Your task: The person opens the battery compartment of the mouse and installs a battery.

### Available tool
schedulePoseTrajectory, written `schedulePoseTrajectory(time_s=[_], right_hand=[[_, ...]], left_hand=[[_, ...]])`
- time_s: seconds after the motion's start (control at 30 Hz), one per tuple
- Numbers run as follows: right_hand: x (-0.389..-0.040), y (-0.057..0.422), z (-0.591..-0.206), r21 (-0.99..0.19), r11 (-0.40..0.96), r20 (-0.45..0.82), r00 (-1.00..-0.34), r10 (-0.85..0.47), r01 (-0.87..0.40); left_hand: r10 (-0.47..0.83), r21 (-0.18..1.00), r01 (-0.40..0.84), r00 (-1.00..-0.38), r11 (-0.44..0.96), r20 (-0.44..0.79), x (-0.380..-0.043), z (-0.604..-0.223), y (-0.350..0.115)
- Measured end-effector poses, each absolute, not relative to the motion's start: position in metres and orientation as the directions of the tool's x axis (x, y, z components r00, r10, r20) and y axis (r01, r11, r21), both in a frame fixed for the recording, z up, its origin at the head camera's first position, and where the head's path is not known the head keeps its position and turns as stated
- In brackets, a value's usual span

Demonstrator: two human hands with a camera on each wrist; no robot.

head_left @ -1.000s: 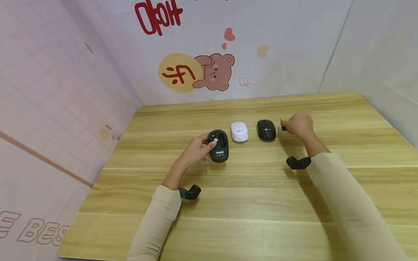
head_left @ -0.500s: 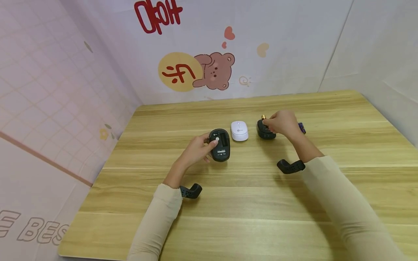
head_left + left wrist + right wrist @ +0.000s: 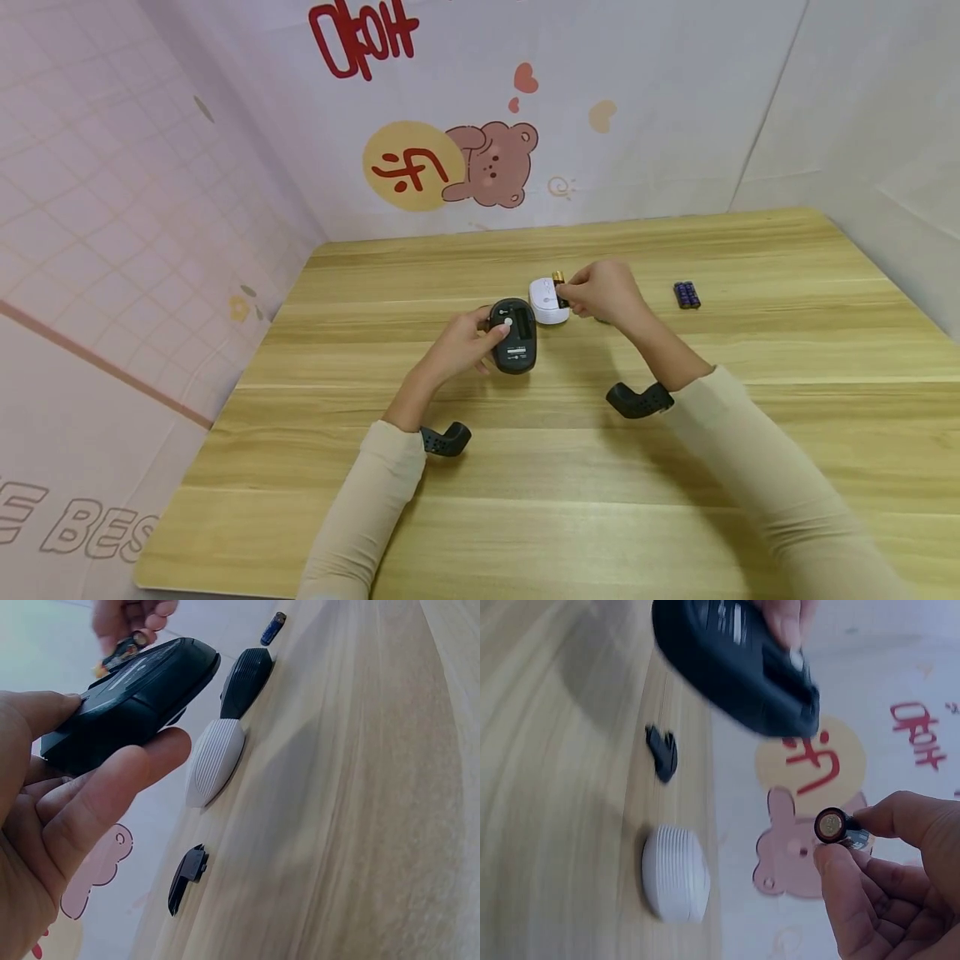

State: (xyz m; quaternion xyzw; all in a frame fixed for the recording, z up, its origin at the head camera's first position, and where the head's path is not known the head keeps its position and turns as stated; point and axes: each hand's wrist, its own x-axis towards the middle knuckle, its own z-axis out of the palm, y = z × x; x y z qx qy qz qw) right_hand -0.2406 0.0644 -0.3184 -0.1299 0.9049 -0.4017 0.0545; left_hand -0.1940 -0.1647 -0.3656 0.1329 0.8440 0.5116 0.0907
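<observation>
My left hand [image 3: 461, 343] grips a black computer mouse [image 3: 516, 357] with its underside turned up, the thumb on a pale round spot. An open battery slot shows near the mouse's far end. Between thumb and fingers, my right hand [image 3: 606, 292] pinches a black-and-gold battery [image 3: 831, 825], raised off the table. In the head view this battery overlaps a white mouse [image 3: 550, 316], which sits on the table just beyond the held mouse. A loose black battery cover [image 3: 189, 871] lies on the wood in the left wrist view; the held mouse hides it from the head camera.
A second black mouse [image 3: 247, 679] sits beside the white one, mostly behind my right hand in the head view. Two dark blue batteries [image 3: 686, 295] lie side by side farther right. A printed cloth wall [image 3: 645, 167] rises behind the wooden table [image 3: 525, 517].
My right hand has carried the black-and-gold battery left, past the second black mouse to over the white mouse. The blue batteries have come into view. My left hand has shifted slightly right with its mouse.
</observation>
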Motion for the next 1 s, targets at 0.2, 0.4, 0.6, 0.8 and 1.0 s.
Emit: schedulePoseTrajectory(time_s=[0.2,0.4,0.6,0.8,1.0], right_hand=[[-0.23,0.047,-0.313,-0.757,0.615,0.004,-0.942,-0.335,-0.222],[-0.223,0.035,-0.312,-0.755,0.612,-0.001,-0.933,-0.359,-0.235],[-0.221,0.029,-0.31,-0.728,0.636,0.002,-0.928,-0.373,-0.257],[-0.219,0.026,-0.31,-0.692,0.665,0.019,-0.928,-0.372,-0.281],[-0.219,0.024,-0.313,-0.669,0.684,0.029,-0.93,-0.368,-0.291]], left_hand=[[0.323,0.886,0.135,-0.946,0.445,-0.018,-0.194,-0.366,-0.163],[0.339,0.886,0.144,-0.941,0.44,-0.016,-0.194,-0.366,-0.162],[0.344,0.885,0.147,-0.939,0.442,-0.016,-0.194,-0.366,-0.162],[0.344,0.879,0.145,-0.939,0.454,-0.023,-0.194,-0.365,-0.16],[0.341,0.861,0.152,-0.939,0.486,-0.027,-0.193,-0.363,-0.159]])
